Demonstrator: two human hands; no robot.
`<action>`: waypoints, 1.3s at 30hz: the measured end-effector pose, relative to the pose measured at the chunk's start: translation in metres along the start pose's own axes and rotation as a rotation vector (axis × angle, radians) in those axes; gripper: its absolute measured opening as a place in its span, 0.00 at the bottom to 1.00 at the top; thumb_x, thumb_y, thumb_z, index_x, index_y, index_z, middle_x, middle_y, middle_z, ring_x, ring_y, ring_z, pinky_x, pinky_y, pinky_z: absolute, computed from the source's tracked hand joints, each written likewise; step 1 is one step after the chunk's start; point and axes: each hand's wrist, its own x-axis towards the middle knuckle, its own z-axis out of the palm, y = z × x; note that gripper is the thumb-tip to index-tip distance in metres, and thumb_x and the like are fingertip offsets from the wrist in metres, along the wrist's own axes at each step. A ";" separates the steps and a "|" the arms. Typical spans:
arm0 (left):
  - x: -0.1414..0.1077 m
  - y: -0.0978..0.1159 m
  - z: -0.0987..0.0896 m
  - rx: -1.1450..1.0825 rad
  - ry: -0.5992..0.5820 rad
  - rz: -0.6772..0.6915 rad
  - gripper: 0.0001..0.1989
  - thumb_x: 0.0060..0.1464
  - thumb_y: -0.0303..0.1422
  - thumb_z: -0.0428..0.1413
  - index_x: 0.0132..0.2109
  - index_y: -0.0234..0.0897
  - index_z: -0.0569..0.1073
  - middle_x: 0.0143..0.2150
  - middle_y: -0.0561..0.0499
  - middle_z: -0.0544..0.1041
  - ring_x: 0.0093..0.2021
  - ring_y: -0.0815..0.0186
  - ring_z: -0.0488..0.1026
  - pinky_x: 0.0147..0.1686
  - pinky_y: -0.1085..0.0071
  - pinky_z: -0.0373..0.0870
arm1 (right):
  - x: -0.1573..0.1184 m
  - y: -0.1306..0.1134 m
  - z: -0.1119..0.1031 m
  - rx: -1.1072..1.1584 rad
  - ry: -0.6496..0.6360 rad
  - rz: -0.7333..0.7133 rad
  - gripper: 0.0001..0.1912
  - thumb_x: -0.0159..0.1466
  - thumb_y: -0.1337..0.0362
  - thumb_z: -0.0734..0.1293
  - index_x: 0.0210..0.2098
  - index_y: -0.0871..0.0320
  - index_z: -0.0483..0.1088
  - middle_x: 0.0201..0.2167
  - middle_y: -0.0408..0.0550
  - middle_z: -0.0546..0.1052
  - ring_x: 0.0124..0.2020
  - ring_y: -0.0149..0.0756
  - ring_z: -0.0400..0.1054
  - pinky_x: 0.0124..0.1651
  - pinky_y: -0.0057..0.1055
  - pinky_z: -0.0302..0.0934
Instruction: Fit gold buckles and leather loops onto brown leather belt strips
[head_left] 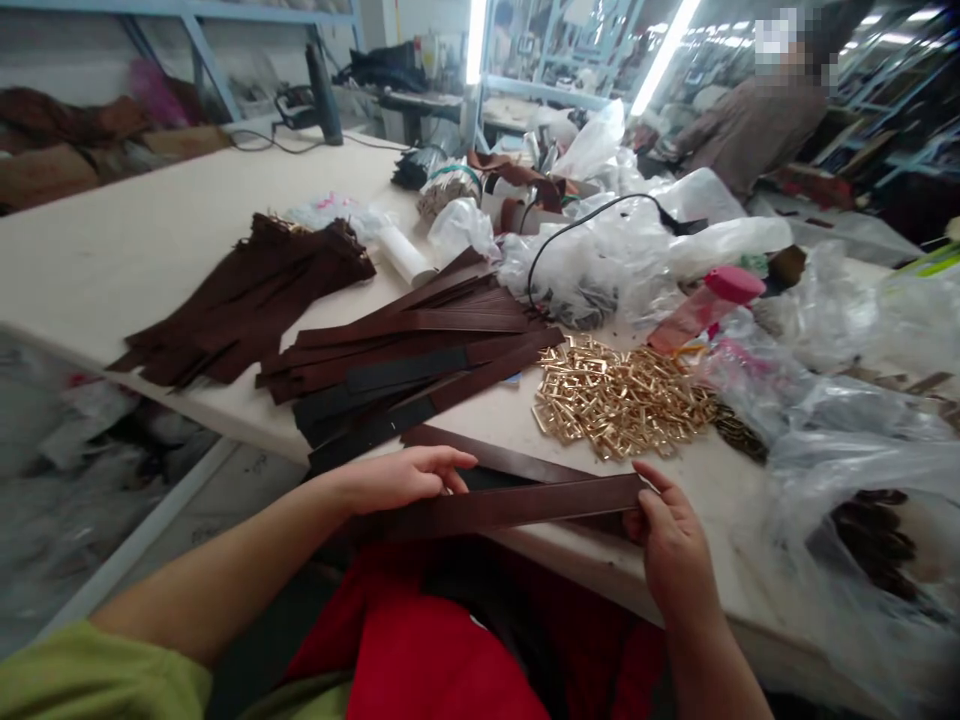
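Strip of brown material (525, 505) spans the hands at the table's (187, 190) near edge; its right end sits pinched between the right hand's (667, 530) thumb and fingers. The left hand's (409, 477) half-curled fingers lie at its upper edge, grip unclear; gold buckles (622, 400) heap beyond.

my right hand (671, 535) hides an end of the brown strip (525, 507) | left sleeve (105, 675) cut off, lower left | person (757, 125) blurred, upper right
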 end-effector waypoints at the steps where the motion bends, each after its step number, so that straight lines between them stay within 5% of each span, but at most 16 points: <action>1: 0.000 0.001 0.000 -0.010 0.004 -0.014 0.25 0.49 0.30 0.47 0.56 0.36 0.62 0.46 0.51 0.73 0.46 0.66 0.68 0.47 0.71 0.62 | 0.001 0.001 0.000 0.008 0.002 0.003 0.23 0.57 0.58 0.62 0.51 0.58 0.64 0.18 0.37 0.60 0.18 0.26 0.53 0.20 0.22 0.50; 3: 0.002 0.007 0.004 0.008 -0.021 -0.023 0.20 0.50 0.33 0.49 0.51 0.38 0.67 0.46 0.52 0.73 0.47 0.64 0.68 0.47 0.71 0.62 | 0.002 0.002 0.003 0.033 -0.002 0.008 0.23 0.57 0.58 0.62 0.51 0.58 0.65 0.18 0.37 0.61 0.18 0.26 0.53 0.20 0.22 0.50; 6: 0.015 0.017 0.022 -0.088 -0.214 -0.061 0.15 0.50 0.40 0.53 0.43 0.37 0.70 0.40 0.52 0.75 0.41 0.63 0.71 0.41 0.71 0.65 | -0.007 -0.007 0.014 0.106 -0.063 0.008 0.22 0.56 0.57 0.63 0.49 0.57 0.64 0.20 0.37 0.61 0.18 0.25 0.52 0.20 0.22 0.49; 9: 0.039 0.026 0.049 -0.329 -0.419 -0.055 0.20 0.48 0.45 0.56 0.43 0.37 0.65 0.32 0.51 0.75 0.31 0.65 0.73 0.31 0.72 0.67 | -0.022 -0.016 0.030 0.149 -0.254 0.011 0.22 0.57 0.57 0.62 0.50 0.58 0.63 0.18 0.35 0.59 0.17 0.24 0.50 0.19 0.22 0.47; 13: 0.074 0.032 0.077 -0.451 -0.396 0.017 0.23 0.49 0.46 0.55 0.47 0.36 0.62 0.30 0.51 0.74 0.27 0.69 0.71 0.26 0.76 0.64 | -0.016 -0.013 0.026 0.078 -0.322 -0.082 0.21 0.61 0.56 0.57 0.51 0.59 0.59 0.19 0.36 0.61 0.18 0.26 0.54 0.22 0.23 0.50; 19: 0.093 0.039 0.081 -0.475 -0.212 -0.015 0.27 0.44 0.49 0.57 0.46 0.37 0.63 0.26 0.53 0.73 0.21 0.71 0.68 0.21 0.77 0.62 | 0.059 -0.010 -0.054 -0.470 0.084 -0.338 0.15 0.61 0.58 0.57 0.39 0.60 0.67 0.27 0.45 0.71 0.27 0.33 0.64 0.31 0.29 0.59; 23: 0.097 0.042 0.085 -0.482 -0.150 -0.055 0.32 0.39 0.51 0.59 0.48 0.37 0.63 0.24 0.53 0.73 0.20 0.69 0.68 0.19 0.77 0.62 | 0.109 -0.008 -0.079 -0.543 0.172 -0.360 0.09 0.55 0.64 0.60 0.31 0.61 0.69 0.28 0.49 0.72 0.30 0.37 0.65 0.35 0.33 0.58; 29: 0.102 0.041 0.085 -0.495 -0.067 -0.071 0.31 0.39 0.51 0.60 0.48 0.38 0.66 0.23 0.52 0.74 0.20 0.68 0.70 0.17 0.77 0.64 | 0.085 -0.026 -0.085 -0.621 0.124 -0.496 0.08 0.58 0.64 0.60 0.34 0.57 0.70 0.31 0.46 0.73 0.33 0.35 0.66 0.39 0.30 0.59; 32: 0.101 0.044 0.086 -0.486 -0.050 -0.091 0.31 0.38 0.51 0.60 0.46 0.39 0.67 0.23 0.51 0.74 0.20 0.67 0.70 0.17 0.77 0.64 | 0.069 -0.038 -0.129 -0.686 0.345 -0.576 0.12 0.61 0.60 0.58 0.40 0.57 0.68 0.36 0.49 0.72 0.37 0.36 0.65 0.43 0.32 0.58; 34: 0.099 0.047 0.091 -0.473 -0.066 -0.097 0.31 0.38 0.51 0.60 0.46 0.39 0.67 0.24 0.51 0.75 0.21 0.66 0.71 0.17 0.77 0.65 | 0.071 -0.038 -0.170 -0.709 0.608 -0.435 0.16 0.61 0.59 0.55 0.42 0.59 0.67 0.39 0.52 0.72 0.40 0.39 0.65 0.44 0.33 0.57; 37: 0.096 0.052 0.102 -0.466 -0.086 -0.082 0.31 0.39 0.52 0.59 0.47 0.39 0.67 0.23 0.51 0.74 0.20 0.66 0.71 0.17 0.77 0.65 | 0.088 -0.021 -0.218 -0.739 0.596 -0.269 0.12 0.56 0.60 0.60 0.32 0.61 0.70 0.29 0.52 0.74 0.32 0.41 0.66 0.37 0.34 0.58; 39: 0.093 0.055 0.107 -0.456 -0.107 -0.067 0.31 0.38 0.52 0.59 0.46 0.38 0.67 0.22 0.52 0.73 0.20 0.67 0.70 0.17 0.77 0.64 | 0.101 -0.006 -0.230 -0.739 0.543 -0.193 0.07 0.50 0.61 0.65 0.22 0.59 0.70 0.21 0.48 0.72 0.26 0.39 0.65 0.33 0.33 0.57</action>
